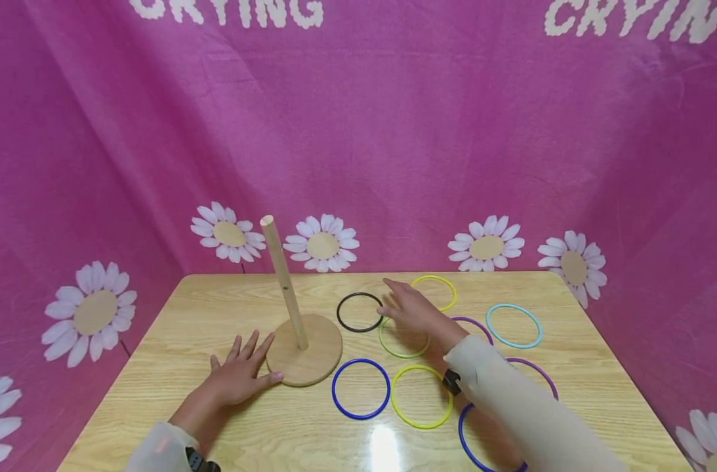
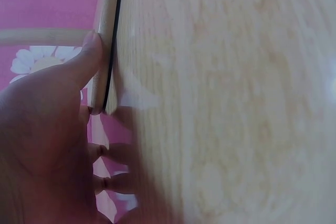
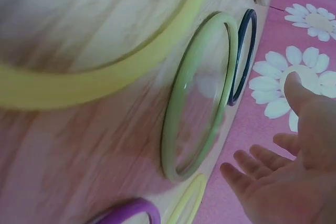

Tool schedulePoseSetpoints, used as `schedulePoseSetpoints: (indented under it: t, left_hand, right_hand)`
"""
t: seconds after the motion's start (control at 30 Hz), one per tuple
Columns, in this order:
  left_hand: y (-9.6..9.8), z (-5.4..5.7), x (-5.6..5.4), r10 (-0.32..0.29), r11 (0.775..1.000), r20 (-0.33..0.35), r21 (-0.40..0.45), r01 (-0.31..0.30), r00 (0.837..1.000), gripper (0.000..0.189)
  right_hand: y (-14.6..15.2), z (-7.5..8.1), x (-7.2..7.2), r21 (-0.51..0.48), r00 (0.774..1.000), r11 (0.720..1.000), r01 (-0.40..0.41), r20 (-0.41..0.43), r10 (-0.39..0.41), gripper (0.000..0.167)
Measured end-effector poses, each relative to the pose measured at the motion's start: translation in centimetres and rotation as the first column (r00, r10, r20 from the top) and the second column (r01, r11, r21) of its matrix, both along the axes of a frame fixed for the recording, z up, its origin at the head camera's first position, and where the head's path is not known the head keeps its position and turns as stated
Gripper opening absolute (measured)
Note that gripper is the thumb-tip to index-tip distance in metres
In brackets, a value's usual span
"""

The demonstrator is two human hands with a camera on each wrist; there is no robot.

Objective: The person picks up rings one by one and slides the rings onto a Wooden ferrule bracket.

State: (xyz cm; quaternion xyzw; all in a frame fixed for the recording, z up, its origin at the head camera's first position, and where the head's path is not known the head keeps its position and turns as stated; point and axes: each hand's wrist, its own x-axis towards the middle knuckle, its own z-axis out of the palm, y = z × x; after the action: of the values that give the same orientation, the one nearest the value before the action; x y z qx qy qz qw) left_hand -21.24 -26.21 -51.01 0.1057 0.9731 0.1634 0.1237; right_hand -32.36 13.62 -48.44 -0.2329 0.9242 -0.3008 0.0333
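Observation:
A wooden peg stand with a round base (image 1: 319,360) and an upright post (image 1: 283,282) stands left of the table's middle, no ring on it. Fingers spread, my left hand (image 1: 237,379) touches the left edge of the base; the left wrist view shows the thumb (image 2: 86,59) against its rim. Above the rings reaches my right hand (image 1: 410,307), holding nothing, its fingers apart in the right wrist view. Nearest to it are a black ring (image 1: 338,316) and a light green ring (image 1: 402,356), both flat on the table. A yellow ring (image 1: 454,295) lies just behind the hand.
In front lie a blue ring (image 1: 333,393) and another yellow ring (image 1: 420,427). A light blue ring (image 1: 541,331), two purple rings and a second blue ring (image 1: 461,432) lie to the right, some partly under my right arm. A pink flowered cloth (image 1: 393,164) hangs behind the wooden table.

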Motion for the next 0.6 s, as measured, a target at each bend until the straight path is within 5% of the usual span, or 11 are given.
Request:
schedulePoseSetpoints:
  t: [0.6]
  left_hand:
    - [-0.5, -0.9, -0.3, 0.005, 0.999, -0.009, 0.039, -0.004, 1.0, 0.098]
  right_hand:
    - [-3.1, -1.1, -3.9, -0.128, 0.988, 0.99, 0.061, 0.152, -0.041, 0.066]
